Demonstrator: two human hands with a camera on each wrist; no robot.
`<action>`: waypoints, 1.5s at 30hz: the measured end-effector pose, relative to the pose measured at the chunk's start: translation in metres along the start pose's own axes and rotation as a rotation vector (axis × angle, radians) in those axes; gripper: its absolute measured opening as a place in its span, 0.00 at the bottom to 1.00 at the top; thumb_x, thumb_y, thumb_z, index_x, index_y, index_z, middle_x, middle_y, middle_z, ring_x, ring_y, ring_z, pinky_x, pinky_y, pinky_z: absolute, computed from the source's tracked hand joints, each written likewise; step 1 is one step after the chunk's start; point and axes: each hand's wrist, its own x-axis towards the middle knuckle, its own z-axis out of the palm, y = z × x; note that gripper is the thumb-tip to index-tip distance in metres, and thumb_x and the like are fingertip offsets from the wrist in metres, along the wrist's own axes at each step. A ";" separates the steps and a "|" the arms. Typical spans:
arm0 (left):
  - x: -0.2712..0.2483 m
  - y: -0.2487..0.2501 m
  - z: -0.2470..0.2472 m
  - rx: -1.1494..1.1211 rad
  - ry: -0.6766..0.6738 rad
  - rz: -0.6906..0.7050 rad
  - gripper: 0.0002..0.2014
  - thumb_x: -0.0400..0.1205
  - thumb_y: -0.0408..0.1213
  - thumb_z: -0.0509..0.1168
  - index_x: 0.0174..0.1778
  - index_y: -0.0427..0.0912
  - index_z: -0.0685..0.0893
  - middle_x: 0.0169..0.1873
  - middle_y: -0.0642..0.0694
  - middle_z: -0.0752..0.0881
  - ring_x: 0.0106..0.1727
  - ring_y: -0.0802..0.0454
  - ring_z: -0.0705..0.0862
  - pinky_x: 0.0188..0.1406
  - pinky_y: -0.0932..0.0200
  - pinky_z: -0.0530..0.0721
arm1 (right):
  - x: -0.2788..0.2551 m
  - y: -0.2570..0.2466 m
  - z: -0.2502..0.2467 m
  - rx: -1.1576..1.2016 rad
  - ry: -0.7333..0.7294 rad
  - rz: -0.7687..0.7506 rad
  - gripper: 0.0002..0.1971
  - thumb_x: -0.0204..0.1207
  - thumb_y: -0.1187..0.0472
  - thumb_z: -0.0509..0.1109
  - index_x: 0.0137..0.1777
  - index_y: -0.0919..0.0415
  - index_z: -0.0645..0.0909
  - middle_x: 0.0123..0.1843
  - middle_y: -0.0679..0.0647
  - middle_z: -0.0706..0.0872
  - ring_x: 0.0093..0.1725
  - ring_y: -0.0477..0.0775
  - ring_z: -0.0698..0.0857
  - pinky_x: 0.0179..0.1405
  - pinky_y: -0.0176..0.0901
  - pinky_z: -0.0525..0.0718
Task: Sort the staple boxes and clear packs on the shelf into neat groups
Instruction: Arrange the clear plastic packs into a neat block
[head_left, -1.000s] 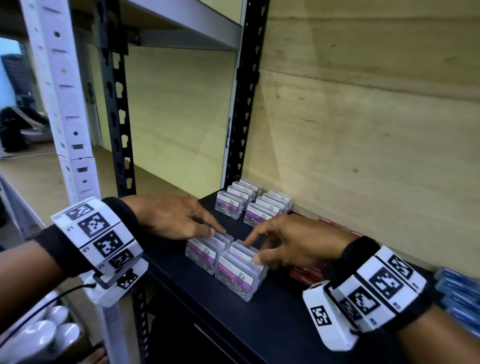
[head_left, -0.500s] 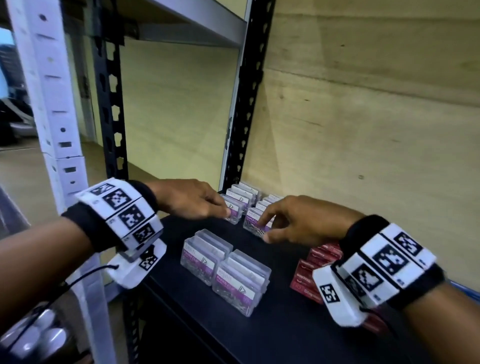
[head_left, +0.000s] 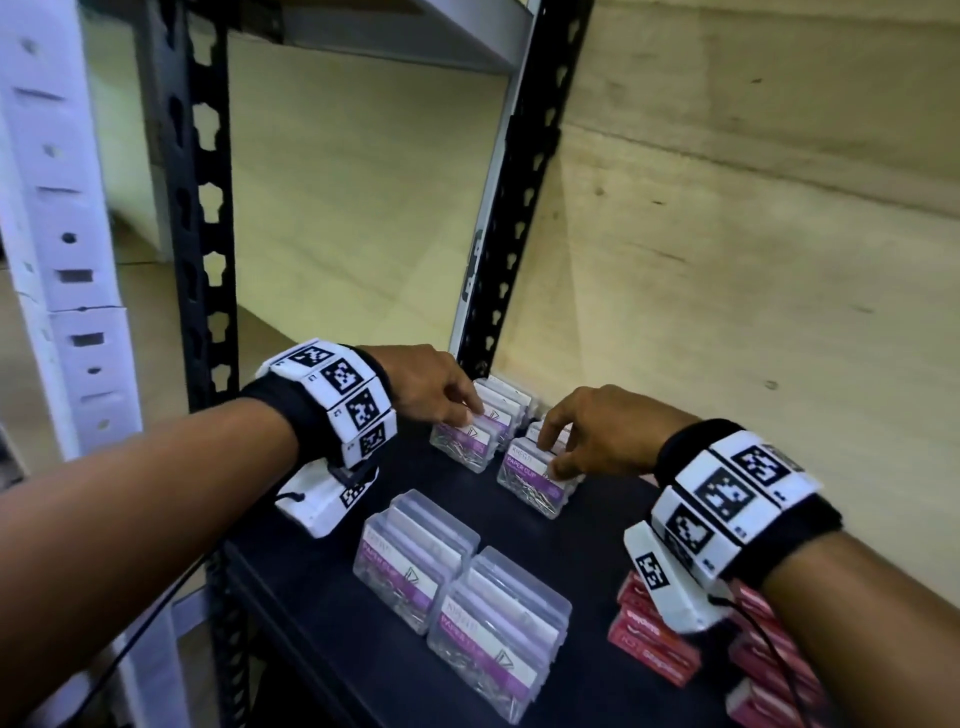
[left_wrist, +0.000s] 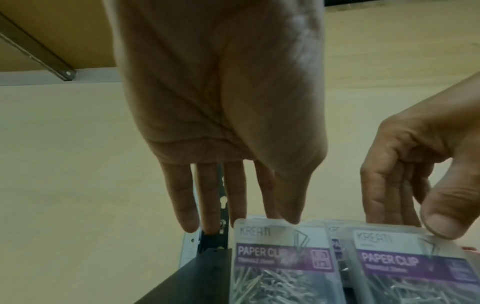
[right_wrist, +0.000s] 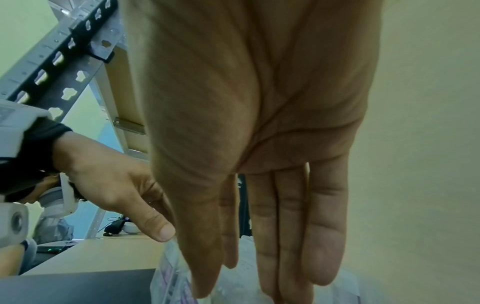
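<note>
Clear paper-clip packs with purple labels stand in rows on the black shelf. My left hand reaches the back-left row; its thumb lies on the front pack's top edge and its fingers go behind. My right hand pinches the back-right row, thumb on the front pack, curled fingers behind. Two more rows stand nearer the shelf's front edge, untouched. Red staple boxes lie at the right under my right wrist.
A black slotted upright stands just behind the back-left row. The plywood back wall runs close behind both hands. A white post stands left of the shelf. Bare shelf shows between the back and front rows.
Both hands left the front two rows and moved back. They now hold the two rows at the rear of the shelf. The front rows stay where they were.
</note>
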 end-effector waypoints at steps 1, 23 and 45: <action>0.002 -0.002 0.000 -0.008 0.005 0.009 0.17 0.85 0.53 0.63 0.70 0.60 0.81 0.70 0.54 0.81 0.68 0.55 0.78 0.65 0.62 0.70 | 0.002 -0.001 0.000 -0.006 -0.001 0.001 0.18 0.75 0.52 0.78 0.64 0.48 0.85 0.60 0.51 0.87 0.56 0.52 0.86 0.54 0.43 0.81; -0.035 0.025 0.001 -0.040 -0.101 0.074 0.14 0.84 0.47 0.66 0.66 0.57 0.85 0.60 0.59 0.86 0.59 0.60 0.81 0.62 0.59 0.74 | -0.038 -0.002 0.006 0.169 -0.111 -0.044 0.12 0.74 0.49 0.78 0.57 0.43 0.84 0.51 0.43 0.88 0.53 0.47 0.85 0.47 0.38 0.78; -0.076 0.041 0.004 -0.021 -0.157 0.032 0.13 0.83 0.52 0.65 0.63 0.61 0.86 0.57 0.65 0.86 0.58 0.64 0.82 0.67 0.58 0.76 | -0.081 -0.008 0.019 0.252 -0.146 -0.146 0.12 0.75 0.48 0.77 0.58 0.42 0.83 0.47 0.44 0.92 0.44 0.41 0.88 0.52 0.42 0.83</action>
